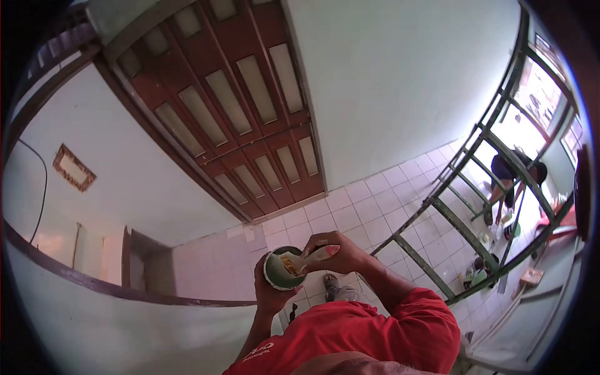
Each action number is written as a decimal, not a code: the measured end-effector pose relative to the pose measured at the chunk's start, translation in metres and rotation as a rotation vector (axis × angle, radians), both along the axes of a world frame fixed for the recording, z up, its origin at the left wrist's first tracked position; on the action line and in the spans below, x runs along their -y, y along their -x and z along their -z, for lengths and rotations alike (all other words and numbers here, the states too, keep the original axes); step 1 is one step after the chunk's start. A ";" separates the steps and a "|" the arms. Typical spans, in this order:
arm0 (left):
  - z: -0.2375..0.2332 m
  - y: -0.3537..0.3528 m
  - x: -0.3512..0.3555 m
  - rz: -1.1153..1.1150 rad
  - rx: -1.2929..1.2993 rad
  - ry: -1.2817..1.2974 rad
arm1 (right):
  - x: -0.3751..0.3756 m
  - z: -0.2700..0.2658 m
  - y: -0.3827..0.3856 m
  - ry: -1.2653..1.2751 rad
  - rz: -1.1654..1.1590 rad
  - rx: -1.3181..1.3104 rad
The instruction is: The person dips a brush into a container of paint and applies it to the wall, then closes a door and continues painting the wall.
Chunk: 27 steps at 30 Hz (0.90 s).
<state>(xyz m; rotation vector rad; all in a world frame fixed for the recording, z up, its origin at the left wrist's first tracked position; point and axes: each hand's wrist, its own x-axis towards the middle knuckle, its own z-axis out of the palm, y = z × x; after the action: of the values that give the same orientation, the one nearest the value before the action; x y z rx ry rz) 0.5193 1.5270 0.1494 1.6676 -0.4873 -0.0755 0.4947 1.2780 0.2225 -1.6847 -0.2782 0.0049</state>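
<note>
My left hand (269, 296) is wrapped round a small round paint pot (279, 276), green inside with a whitish, smeared rim. In my right hand (335, 251) is a paintbrush (320, 254) with a pale handle and a red end. The brush head points down into the pot, its brownish bristles over the opening. Both hands are close together in front of my red shirt, high above the tiled floor.
A green metal ladder (445, 219) slants across the right side. Beyond it a person (509, 175) bends over several containers on the floor. Brown folding door panels (231, 106) stand ahead, beside a pale wall (400, 81). A dark-edged wall opening (187, 301) lies at left.
</note>
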 end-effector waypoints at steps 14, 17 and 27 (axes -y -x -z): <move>0.023 0.070 0.014 0.280 -0.036 -0.028 | -0.016 0.039 0.132 -0.069 0.484 -0.101; 0.032 0.075 0.024 0.315 -0.162 0.092 | -0.012 0.044 0.139 -0.098 0.535 -0.057; 0.005 0.014 0.098 0.318 0.089 -0.202 | 0.061 0.054 0.093 -0.334 0.654 0.066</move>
<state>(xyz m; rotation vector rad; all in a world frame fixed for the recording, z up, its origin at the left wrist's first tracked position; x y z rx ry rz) 0.5048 1.4288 0.1444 1.7824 -0.8327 -0.2933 0.4020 1.2171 0.1690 -1.3778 0.2232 -0.5547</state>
